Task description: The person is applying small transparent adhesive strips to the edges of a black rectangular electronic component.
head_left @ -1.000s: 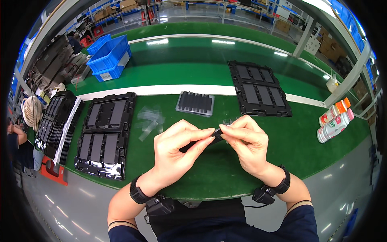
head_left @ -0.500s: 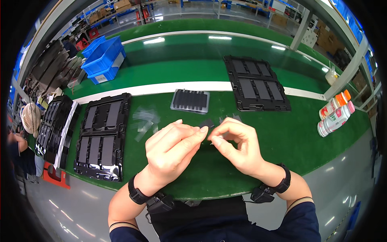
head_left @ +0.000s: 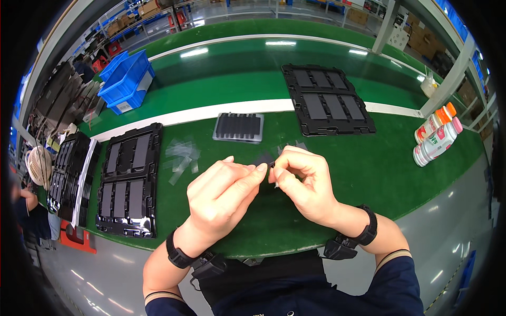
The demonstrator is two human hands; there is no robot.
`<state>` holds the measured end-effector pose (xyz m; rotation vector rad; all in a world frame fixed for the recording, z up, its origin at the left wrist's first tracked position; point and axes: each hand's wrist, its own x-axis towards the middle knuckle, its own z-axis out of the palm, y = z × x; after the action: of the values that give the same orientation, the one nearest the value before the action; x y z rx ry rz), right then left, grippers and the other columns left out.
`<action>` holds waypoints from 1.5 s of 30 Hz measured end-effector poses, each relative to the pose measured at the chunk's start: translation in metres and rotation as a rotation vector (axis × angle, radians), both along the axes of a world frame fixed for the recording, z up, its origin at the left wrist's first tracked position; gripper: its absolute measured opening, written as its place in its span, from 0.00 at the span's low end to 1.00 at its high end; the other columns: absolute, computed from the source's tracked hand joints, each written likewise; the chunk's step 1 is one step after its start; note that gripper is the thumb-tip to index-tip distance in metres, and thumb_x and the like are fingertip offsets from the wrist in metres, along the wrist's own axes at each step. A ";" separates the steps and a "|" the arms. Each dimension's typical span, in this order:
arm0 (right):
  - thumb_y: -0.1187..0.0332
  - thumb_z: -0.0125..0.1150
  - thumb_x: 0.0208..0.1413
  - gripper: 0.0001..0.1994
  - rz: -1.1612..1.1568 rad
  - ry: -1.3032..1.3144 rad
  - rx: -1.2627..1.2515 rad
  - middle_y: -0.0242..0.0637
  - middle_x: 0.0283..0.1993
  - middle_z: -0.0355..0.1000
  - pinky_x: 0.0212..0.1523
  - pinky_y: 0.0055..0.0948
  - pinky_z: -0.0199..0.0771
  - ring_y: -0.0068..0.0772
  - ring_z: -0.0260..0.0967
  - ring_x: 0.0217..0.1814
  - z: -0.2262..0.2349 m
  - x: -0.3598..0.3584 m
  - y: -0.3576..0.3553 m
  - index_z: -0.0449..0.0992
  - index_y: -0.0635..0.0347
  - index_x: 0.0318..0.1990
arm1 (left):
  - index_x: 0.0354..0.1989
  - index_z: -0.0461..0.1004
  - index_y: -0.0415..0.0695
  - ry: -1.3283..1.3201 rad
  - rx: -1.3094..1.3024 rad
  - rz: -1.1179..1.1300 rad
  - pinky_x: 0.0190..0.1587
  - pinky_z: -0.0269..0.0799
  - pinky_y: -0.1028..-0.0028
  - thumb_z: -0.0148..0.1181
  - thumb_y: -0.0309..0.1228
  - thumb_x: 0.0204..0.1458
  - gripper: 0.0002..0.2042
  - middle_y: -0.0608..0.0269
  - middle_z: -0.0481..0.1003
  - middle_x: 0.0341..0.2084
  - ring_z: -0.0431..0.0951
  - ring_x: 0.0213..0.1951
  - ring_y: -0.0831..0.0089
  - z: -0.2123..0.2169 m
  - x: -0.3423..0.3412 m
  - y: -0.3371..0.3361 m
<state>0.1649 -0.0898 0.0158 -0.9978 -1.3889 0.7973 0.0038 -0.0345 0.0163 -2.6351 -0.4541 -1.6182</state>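
Two bare hands meeting over a green table (head_left: 363, 179), directions read from the fingertips as clock centre, twelve toward the far edge. The left hand (head_left: 219, 197) pinches a small dark piece (head_left: 263, 159) between thumb and fingers, its flat end projecting toward twelve. The right hand (head_left: 307, 185) has thumb and forefinger drawn together at the piece's three o'clock end; whether they grasp the piece itself or something thinner cannot be told. The left hand probably steadies the piece, leaving the right free for fine work. At eleven, a shallow clear box (head_left: 260, 129) holds a row of black strips, likely kept near for short reaches. Between nine and ten lie loose clear strips (head_left: 182, 156), seemingly heaped aside from the working spot. At nine, and between one and two, a left tray (head_left: 124, 226) and a right tray (head_left: 337, 129) bear grey panels (head_left: 140, 151) in separate slots, presumably to prevent rubbing. Two bottles (head_left: 441, 143) stand between two and three, apart from the work.
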 end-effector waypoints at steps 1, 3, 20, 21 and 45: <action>0.77 0.55 0.44 0.04 -0.019 -0.058 0.046 0.32 0.22 0.65 0.24 0.20 0.62 0.19 0.62 0.24 0.000 0.001 0.001 0.69 0.67 0.22 | 0.32 0.78 0.42 0.000 0.000 -0.003 0.31 0.76 0.70 0.65 0.19 0.32 0.13 0.66 0.72 0.20 0.74 0.23 0.72 0.000 0.001 -0.001; 0.77 0.56 0.43 0.04 -0.034 -0.115 0.091 0.32 0.21 0.64 0.23 0.20 0.61 0.18 0.61 0.23 -0.001 0.001 0.002 0.68 0.66 0.21 | 0.31 0.78 0.40 -0.027 -0.086 -0.021 0.29 0.74 0.71 0.65 0.16 0.31 0.14 0.64 0.72 0.20 0.73 0.22 0.70 0.000 0.001 -0.002; 0.66 0.54 0.56 0.11 0.213 0.071 -0.225 0.33 0.39 0.72 0.39 0.19 0.69 0.20 0.67 0.38 0.004 0.025 0.018 0.76 0.62 0.43 | 0.33 0.80 0.41 -0.086 -0.544 -0.105 0.24 0.67 0.80 0.65 0.20 0.40 0.09 0.63 0.74 0.21 0.74 0.23 0.78 0.003 -0.006 0.004; 0.66 0.54 0.56 0.11 0.212 0.071 -0.228 0.33 0.39 0.72 0.39 0.19 0.69 0.20 0.67 0.38 0.003 0.024 0.018 0.76 0.62 0.43 | 0.33 0.80 0.41 -0.083 -0.551 -0.106 0.24 0.67 0.80 0.65 0.20 0.40 0.10 0.63 0.74 0.21 0.74 0.23 0.78 0.004 -0.006 0.003; 0.76 0.69 0.39 0.07 -0.247 -0.386 0.443 0.30 0.30 0.73 0.31 0.19 0.66 0.23 0.67 0.31 0.001 0.012 0.012 0.80 0.57 0.29 | 0.34 0.78 0.39 -0.093 -0.588 -0.161 0.25 0.70 0.80 0.65 0.19 0.40 0.10 0.62 0.74 0.21 0.75 0.23 0.77 0.003 -0.006 0.000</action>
<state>0.1766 -0.0776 0.0171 -0.9730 -1.6364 0.0996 -0.0025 -0.0348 0.0194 -3.0762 -0.8607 -1.9016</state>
